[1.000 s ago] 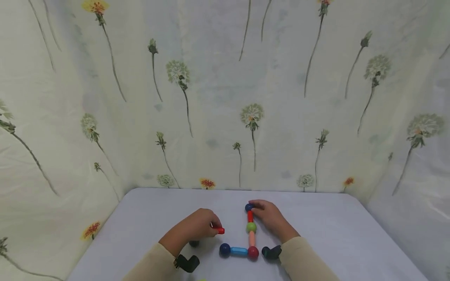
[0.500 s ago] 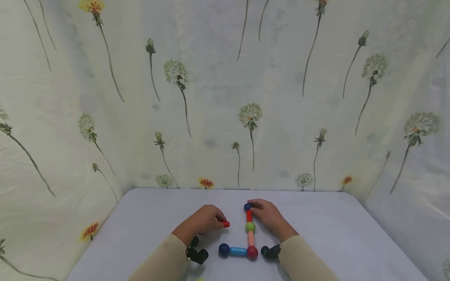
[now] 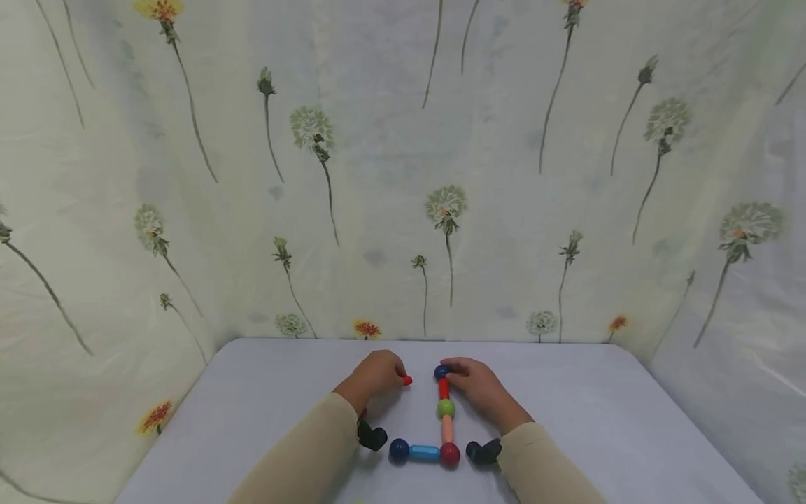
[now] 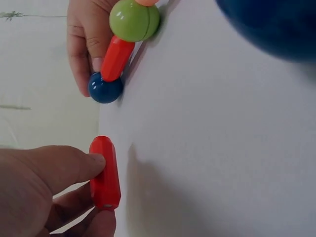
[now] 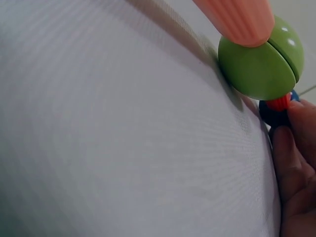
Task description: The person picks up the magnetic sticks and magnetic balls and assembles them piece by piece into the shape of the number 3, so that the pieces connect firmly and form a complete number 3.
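Observation:
My left hand [image 3: 376,374] pinches a red ribbed rod [image 4: 104,173] between thumb and fingers, a little left of the far end of a joined chain. With its thumb and fingers, my right hand [image 3: 480,390] holds the dark blue ball [image 4: 105,89] at that far end. From this ball the chain runs toward me through a second red rod [image 3: 444,388], a green ball [image 3: 446,409] and a peach rod [image 3: 447,429] to a red ball [image 3: 450,454]. There it turns left through a light blue rod [image 3: 425,453] to another dark blue ball [image 3: 399,451].
The pieces lie on a white table [image 3: 554,399] with rounded far corners. Behind it hangs a dandelion-print cloth [image 3: 384,175]. Black wrist devices [image 3: 483,452] sit at both sleeves. A sliver of something yellow shows at the bottom edge of the head view.
My left hand has moved forward and slightly right with the red rod, toward the level of the far blue ball. The right hand and the chain have stayed in place.

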A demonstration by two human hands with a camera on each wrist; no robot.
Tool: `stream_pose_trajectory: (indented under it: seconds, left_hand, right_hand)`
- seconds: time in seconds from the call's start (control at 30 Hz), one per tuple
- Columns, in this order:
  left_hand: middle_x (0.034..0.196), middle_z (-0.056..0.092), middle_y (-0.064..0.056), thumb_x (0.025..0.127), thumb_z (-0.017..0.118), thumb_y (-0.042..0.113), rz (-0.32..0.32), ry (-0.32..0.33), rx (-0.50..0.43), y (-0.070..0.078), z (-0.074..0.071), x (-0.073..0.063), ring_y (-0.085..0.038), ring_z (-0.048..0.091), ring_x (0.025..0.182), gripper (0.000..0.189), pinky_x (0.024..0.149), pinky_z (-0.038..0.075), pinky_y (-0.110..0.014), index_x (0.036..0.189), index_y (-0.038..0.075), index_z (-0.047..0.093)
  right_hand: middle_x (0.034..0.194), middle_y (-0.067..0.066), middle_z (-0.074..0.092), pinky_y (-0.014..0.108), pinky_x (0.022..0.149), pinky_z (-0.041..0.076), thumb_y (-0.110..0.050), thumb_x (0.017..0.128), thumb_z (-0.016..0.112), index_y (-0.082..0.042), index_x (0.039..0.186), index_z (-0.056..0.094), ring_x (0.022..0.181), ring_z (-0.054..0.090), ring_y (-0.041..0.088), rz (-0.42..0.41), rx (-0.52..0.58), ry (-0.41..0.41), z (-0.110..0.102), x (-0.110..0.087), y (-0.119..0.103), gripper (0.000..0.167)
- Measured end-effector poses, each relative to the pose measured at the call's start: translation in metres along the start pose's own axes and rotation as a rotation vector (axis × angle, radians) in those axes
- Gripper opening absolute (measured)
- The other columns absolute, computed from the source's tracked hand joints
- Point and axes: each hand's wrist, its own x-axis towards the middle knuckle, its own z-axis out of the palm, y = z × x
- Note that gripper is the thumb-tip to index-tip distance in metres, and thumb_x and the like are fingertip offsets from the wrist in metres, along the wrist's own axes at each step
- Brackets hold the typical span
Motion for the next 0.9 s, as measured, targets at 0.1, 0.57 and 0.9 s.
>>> stream_pose_trajectory:
  seconds: [0.1,0.57,0.9]
  left_hand:
    - [0.094,0.068,-0.001,0.092,0.081,0.015,0.030,0.010,0.053,0.010,0.001,0.004,-0.021,0.059,0.091,0.008,0.090,0.058,-0.040,0.099,0.013,0.079]
    - [0.097,0.071,0.000,0.094,0.079,0.014,0.046,0.025,0.125,0.028,0.012,0.009,-0.019,0.060,0.091,0.008,0.095,0.057,-0.038,0.102,0.013,0.080]
    - [0.097,0.072,0.000,0.098,0.073,0.014,0.071,0.083,0.214,0.040,0.010,0.007,-0.019,0.060,0.088,0.010,0.091,0.057,-0.036,0.106,0.014,0.080]
  right_hand:
    - [0.137,0.000,0.069,0.061,0.116,0.040,-0.024,0.100,0.070,-0.030,0.133,0.070,0.139,0.054,0.032,0.009,-0.002,0.002,0.000,0.002,0.002,0.033]
    - [0.137,-0.002,0.068,0.061,0.115,0.042,-0.023,0.100,0.071,-0.032,0.129,0.072,0.139,0.054,0.031,0.017,0.000,-0.004,0.001,0.001,0.001,0.030]
    - [0.137,-0.003,0.068,0.060,0.115,0.043,-0.025,0.100,0.071,-0.035,0.128,0.071,0.140,0.054,0.031,0.039,-0.009,-0.021,0.000,0.001,-0.001,0.030]
